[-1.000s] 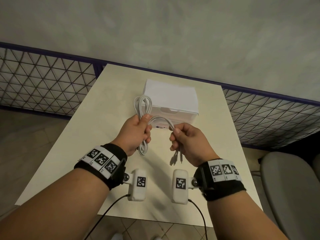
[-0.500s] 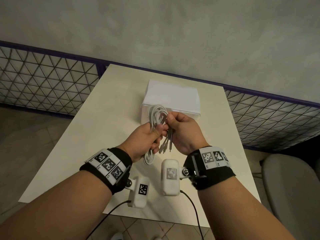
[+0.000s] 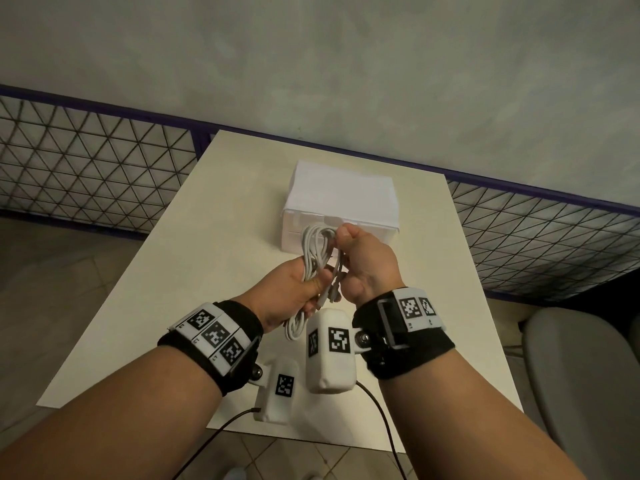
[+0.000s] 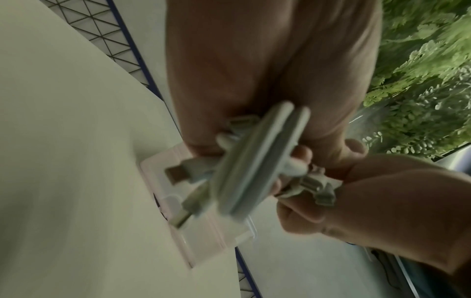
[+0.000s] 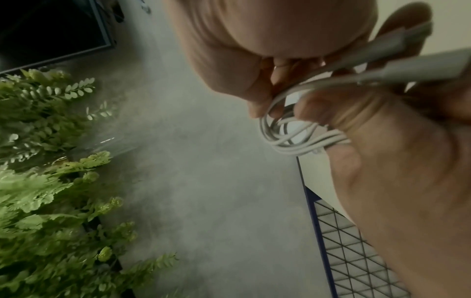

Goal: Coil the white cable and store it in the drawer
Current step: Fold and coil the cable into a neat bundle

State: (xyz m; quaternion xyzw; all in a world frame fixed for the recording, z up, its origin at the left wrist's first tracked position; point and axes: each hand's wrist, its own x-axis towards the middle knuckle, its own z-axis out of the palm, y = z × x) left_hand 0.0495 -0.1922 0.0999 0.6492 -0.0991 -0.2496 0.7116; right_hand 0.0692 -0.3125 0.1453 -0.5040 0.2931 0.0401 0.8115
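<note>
The white cable [image 3: 316, 249] is gathered into a long coil held upright above the table. My left hand [image 3: 298, 289] grips the coil around its middle, and loops hang out below the fist. My right hand [image 3: 360, 252] pinches the coil's top loops, while the plug ends [image 3: 332, 289] dangle between the two hands. The left wrist view shows the cable bundle [image 4: 254, 161] blurred, with a metal plug [image 4: 175, 173] sticking out. The cable's loops [image 5: 293, 139] show between both hands in the right wrist view. The white drawer box [image 3: 343, 202] stands just behind the hands, its front looking closed.
The cream table [image 3: 207, 271] carries only the drawer box. A wire mesh fence [image 3: 86, 178] with a blue rail runs behind it, below a grey wall. A grey chair [image 3: 581, 375] stands at the right. Green ferns [image 5: 51, 181] show in the right wrist view.
The right hand has brought the loose cable end over to the coil in the left hand. Both hands have closed together and the right hand now holds the coil's top.
</note>
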